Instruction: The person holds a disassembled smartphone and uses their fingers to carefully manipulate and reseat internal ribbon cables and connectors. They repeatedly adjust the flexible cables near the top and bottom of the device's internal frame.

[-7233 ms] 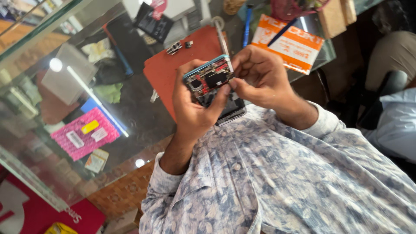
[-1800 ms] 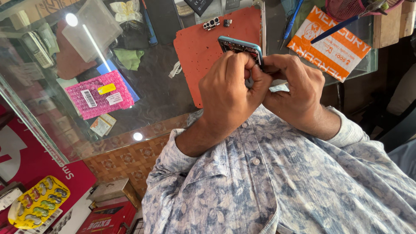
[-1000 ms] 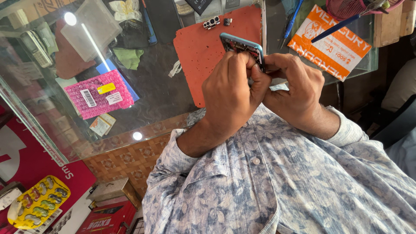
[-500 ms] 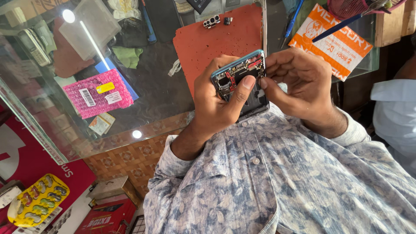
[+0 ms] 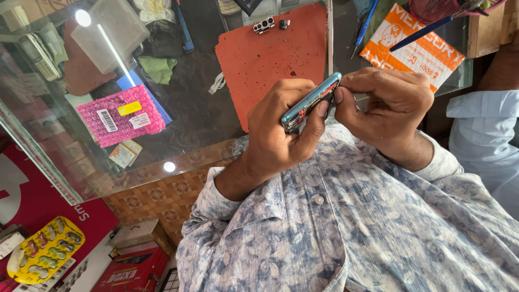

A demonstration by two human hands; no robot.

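My left hand [image 5: 281, 135] grips the phone [image 5: 311, 103] edge-on, just in front of the red mat [image 5: 270, 59]. My right hand [image 5: 386, 103] pinches its top corner. Beyond the mat's right side, a pink mesh basket [image 5: 432, 8] holds a blue pen [image 5: 419, 33] over an orange packet [image 5: 413, 54].

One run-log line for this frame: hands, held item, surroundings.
left hand: grips phone edge-on | right hand: fingers at phone's upper end | below: red mat on glass counter | nearby: pink bubble bag
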